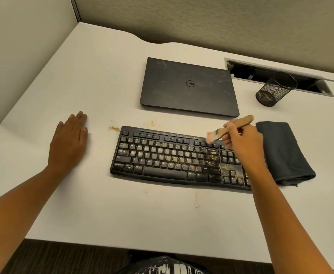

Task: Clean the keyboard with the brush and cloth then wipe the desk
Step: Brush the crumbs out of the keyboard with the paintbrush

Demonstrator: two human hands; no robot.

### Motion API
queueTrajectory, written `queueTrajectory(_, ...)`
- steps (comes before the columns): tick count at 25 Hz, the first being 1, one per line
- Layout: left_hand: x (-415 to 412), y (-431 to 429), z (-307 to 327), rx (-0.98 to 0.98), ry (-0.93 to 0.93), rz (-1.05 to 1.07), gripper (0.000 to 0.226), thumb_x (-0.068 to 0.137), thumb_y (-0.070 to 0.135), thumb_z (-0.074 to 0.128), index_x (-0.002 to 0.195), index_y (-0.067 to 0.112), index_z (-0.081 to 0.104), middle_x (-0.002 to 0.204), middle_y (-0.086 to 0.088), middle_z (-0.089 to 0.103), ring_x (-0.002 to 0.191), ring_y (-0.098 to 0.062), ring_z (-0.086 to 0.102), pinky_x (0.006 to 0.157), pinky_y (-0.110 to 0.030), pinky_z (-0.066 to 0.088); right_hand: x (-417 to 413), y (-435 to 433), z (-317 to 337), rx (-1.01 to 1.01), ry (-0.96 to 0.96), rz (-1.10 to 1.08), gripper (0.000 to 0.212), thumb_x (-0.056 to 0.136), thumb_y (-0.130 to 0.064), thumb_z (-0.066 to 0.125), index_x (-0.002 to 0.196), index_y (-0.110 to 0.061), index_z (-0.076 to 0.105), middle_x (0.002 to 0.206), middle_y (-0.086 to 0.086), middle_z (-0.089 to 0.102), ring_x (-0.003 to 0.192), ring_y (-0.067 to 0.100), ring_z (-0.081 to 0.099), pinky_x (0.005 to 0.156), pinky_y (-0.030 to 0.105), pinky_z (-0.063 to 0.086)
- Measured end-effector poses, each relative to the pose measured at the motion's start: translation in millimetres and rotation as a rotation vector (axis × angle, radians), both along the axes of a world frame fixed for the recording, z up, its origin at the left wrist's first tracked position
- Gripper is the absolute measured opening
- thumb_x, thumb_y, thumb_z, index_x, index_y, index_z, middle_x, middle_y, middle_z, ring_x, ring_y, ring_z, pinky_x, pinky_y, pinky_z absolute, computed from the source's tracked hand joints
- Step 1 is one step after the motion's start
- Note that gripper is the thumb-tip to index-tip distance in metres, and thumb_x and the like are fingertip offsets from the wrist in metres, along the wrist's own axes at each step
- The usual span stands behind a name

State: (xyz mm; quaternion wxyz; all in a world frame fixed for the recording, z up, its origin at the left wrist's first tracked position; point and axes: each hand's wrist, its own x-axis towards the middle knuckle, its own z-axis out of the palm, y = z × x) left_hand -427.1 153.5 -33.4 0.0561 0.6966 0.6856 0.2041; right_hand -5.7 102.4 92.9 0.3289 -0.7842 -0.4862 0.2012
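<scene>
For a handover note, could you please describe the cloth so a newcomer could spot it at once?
Find the black keyboard on the white desk. At its right end lies the cloth. It is the only soft thing there: dark grey and folded, unlike the hard laptop and mesh cup beyond.

Two bare hands: one left hand (pixel 69 143), one right hand (pixel 243 143). One black keyboard (pixel 168 157), one wooden-handled brush (pixel 221 132), one dark folded cloth (pixel 283 151). One closed Dell laptop (pixel 189 88), one black mesh pen cup (pixel 275 89), one open cable hatch (pixel 247 72), all single on one white desk (pixel 102 86). Four small patches of tan crumbs (pixel 114 128) on the desk surface, besides the scatter over the keys, too fine to count.
</scene>
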Motion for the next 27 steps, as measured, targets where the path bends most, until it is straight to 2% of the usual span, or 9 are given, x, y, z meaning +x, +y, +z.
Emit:
queueTrajectory(2,1.1,-1.1,1.3,-0.002,-0.007,0.007,0.044,0.104,0.016,0.036,0.148,0.013,0.039,0.156,-0.003,0.035,0.146,-0.021,0.027,0.119,-0.033,0.008,1.7,1.0,-3.6,-0.032,-0.018,0.003,0.027,0.101,-0.023,0.045,0.090,-0.003,0.061,0.072,0.005,0.064,0.056,0.009,0.058,0.052,0.018,0.048)
queueTrajectory(4,1.0,-1.6,1.5,-0.003,-0.007,0.005,0.044,0.104,0.016,0.035,0.148,0.013,0.039,0.156,-0.003,0.035,0.146,-0.021,0.026,0.119,-0.033,0.007,3.9,0.3,-0.5,0.014,-0.203,-0.050,0.028,0.102,-0.022,0.042,0.083,-0.005,0.051,0.063,0.000,0.053,0.054,0.008,0.048,0.049,0.017,0.036)
queueTrajectory(6,0.0,-0.9,0.2,-0.005,-0.008,0.005,0.044,0.105,0.017,0.035,0.149,0.013,0.039,0.156,-0.002,0.034,0.146,-0.019,0.026,0.119,-0.032,0.007,1.9,-1.9,2.5,0.039,-0.232,-0.010,0.024,0.103,-0.023,0.041,0.085,-0.009,0.050,0.063,-0.006,0.047,0.055,0.005,0.045,0.048,0.014,0.031)
queueTrajectory(11,-1.9,-0.2,-2.0,-0.004,0.005,-0.006,0.045,0.104,0.020,0.032,0.149,0.013,0.038,0.156,-0.003,0.034,0.146,-0.021,0.026,0.119,-0.033,0.007,-7.6,-14.5,-8.0,0.125,-0.201,0.113,0.027,0.100,-0.019,0.046,0.080,-0.006,0.059,0.061,0.001,0.056,0.051,0.010,0.049,0.048,0.024,0.037)
queueTrajectory(16,-0.8,-0.1,-1.6,-0.001,0.005,0.001,0.044,0.105,0.016,0.035,0.148,0.012,0.039,0.156,-0.003,0.035,0.146,-0.021,0.027,0.119,-0.033,0.007,-9.1,-25.3,-23.8,0.325,-0.169,0.156,0.016,0.097,-0.012,0.054,0.093,-0.008,0.069,0.069,-0.001,0.063,0.060,0.022,0.063,0.052,0.039,0.053)
queueTrajectory(18,-1.1,0.0,-1.4,-0.003,0.002,0.000,0.044,0.105,0.016,0.035,0.148,0.012,0.039,0.156,-0.003,0.035,0.146,-0.022,0.027,0.119,-0.033,0.007,-6.9,-29.2,-30.0,0.348,-0.169,0.151,0.014,0.095,-0.011,0.057,0.099,-0.010,0.070,0.069,-0.004,0.063,0.058,0.022,0.064,0.050,0.034,0.051)
queueTrajectory(21,-1.0,-0.1,-1.6,0.001,-0.004,0.006,0.044,0.105,0.016,0.036,0.148,0.013,0.040,0.156,-0.003,0.036,0.146,-0.021,0.027,0.119,-0.033,0.008,-5.0,-40.6,-37.0,0.404,-0.176,0.150,0.014,0.094,-0.007,0.057,0.092,-0.010,0.071,0.062,0.002,0.064,0.050,0.020,0.059,0.045,0.032,0.046)
queueTrajectory(25,-2.0,0.1,-2.8,0.000,0.005,0.000,0.044,0.105,0.018,0.034,0.148,0.013,0.039,0.156,-0.003,0.035,0.146,-0.021,0.027,0.119,-0.032,0.007,-8.6,-41.7,-44.7,0.420,-0.174,0.119,0.016,0.092,-0.004,0.060,0.103,-0.004,0.072,0.072,-0.002,0.066,0.052,0.005,0.057,0.048,0.012,0.047)
queueTrajectory(27,-2.6,0.3,-2.2,-0.003,0.004,-0.005,0.044,0.105,0.018,0.034,0.148,0.014,0.039,0.156,-0.003,0.035,0.146,-0.022,0.027,0.119,-0.032,0.007,-8.0,-42.7,-44.9,0.402,-0.159,0.113,0.018,0.091,-0.004,0.060,0.106,-0.004,0.072,0.071,0.000,0.066,0.049,0.008,0.055,0.047,0.011,0.046)
